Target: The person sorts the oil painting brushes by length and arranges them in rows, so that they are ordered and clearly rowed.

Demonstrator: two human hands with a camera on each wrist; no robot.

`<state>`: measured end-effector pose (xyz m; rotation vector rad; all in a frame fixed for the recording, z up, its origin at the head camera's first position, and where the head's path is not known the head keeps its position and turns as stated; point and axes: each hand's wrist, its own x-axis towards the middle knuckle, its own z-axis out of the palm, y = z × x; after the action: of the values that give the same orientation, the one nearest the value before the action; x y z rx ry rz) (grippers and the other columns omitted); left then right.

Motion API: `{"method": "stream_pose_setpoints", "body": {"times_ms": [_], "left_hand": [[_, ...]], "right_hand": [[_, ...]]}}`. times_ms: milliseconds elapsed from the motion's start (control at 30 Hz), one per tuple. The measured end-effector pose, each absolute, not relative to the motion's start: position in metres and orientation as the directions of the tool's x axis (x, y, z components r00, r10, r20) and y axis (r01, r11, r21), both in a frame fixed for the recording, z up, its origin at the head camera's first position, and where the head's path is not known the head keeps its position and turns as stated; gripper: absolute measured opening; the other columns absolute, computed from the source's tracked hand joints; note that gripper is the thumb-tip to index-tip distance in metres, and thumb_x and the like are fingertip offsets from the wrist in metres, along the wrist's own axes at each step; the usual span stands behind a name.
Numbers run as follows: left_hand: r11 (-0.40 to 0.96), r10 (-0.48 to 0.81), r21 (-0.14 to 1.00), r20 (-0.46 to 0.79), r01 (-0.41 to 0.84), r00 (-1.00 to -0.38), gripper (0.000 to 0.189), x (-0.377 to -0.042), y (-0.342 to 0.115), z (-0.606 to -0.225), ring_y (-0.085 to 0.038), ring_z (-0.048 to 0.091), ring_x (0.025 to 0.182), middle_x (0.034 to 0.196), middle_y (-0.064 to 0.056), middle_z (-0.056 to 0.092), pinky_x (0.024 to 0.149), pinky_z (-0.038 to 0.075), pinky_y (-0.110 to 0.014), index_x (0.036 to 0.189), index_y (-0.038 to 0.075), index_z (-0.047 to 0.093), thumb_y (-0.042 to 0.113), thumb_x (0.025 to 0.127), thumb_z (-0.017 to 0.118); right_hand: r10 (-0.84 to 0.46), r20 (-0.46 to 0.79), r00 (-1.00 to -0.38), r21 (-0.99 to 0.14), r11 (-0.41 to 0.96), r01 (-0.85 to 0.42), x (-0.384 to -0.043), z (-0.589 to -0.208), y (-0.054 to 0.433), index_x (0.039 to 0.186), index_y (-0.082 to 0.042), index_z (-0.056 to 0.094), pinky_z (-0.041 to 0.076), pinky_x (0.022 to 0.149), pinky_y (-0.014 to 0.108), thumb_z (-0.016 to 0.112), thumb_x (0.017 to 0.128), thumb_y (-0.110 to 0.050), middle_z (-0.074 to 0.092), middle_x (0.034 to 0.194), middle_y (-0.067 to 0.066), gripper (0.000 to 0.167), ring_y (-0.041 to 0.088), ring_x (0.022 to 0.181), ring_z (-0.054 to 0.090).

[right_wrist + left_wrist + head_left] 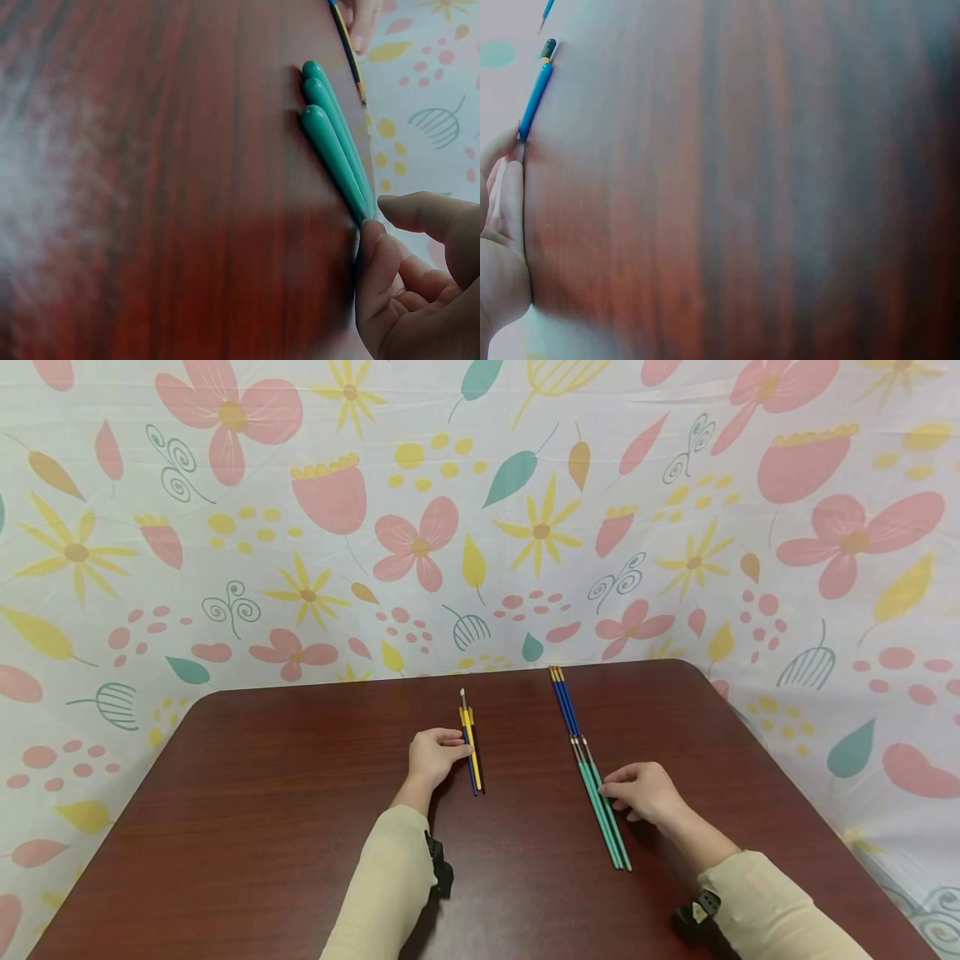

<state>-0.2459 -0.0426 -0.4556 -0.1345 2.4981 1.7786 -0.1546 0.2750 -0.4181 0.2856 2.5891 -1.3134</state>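
On the brown table, a yellow paintbrush with a pale tip lies over a blue paintbrush and a dark one. My left hand is at this small group, its thumb across the yellow brush and fingers on the far side. In the left wrist view, a blue handle reaches from its fingertips. Three green paintbrushes lie side by side further right. My right hand pinches at the rightmost one; its wrist view shows the rounded green handle ends passing by thumb and forefinger.
Three dark blue paintbrushes lie beyond the green ones, in line with them, near the table's back edge. A white cloth with printed flowers hangs behind the table. Each sleeve carries a small black wrist camera.
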Motion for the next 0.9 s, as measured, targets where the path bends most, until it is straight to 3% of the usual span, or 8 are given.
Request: {"method": "stream_pose_setpoints", "body": {"times_ms": [633,900], "left_hand": [[0.340,-0.031,0.936,-0.088,-0.093,-0.996,0.027,-0.245,-0.043,-0.455,-0.018,0.068,0.084,0.090,-0.005,0.073,0.072,0.055,-0.028,0.102,0.004,0.072,0.014,0.077,0.078],[0.335,-0.026,0.935,-0.115,-0.118,-0.993,0.029,-0.247,-0.043,-0.458,-0.020,0.068,0.089,0.096,-0.007,0.073,0.076,0.055,-0.031,0.103,0.006,0.072,0.016,0.076,0.079]], "right_hand": [[0.070,-0.226,-0.971,-0.805,0.548,0.227,-0.178,-0.409,0.271,0.111,0.003,0.066,0.056,0.062,0.033,0.061,0.090,-0.025,0.070,0.097,0.017,0.035,0.016,0.076,0.067],[0.022,-0.226,-0.974,-0.861,0.464,0.211,-0.189,-0.401,0.250,0.114,0.007,0.063,0.057,0.064,0.035,0.057,0.093,-0.026,0.069,0.101,0.021,0.039,0.018,0.076,0.068]]}}
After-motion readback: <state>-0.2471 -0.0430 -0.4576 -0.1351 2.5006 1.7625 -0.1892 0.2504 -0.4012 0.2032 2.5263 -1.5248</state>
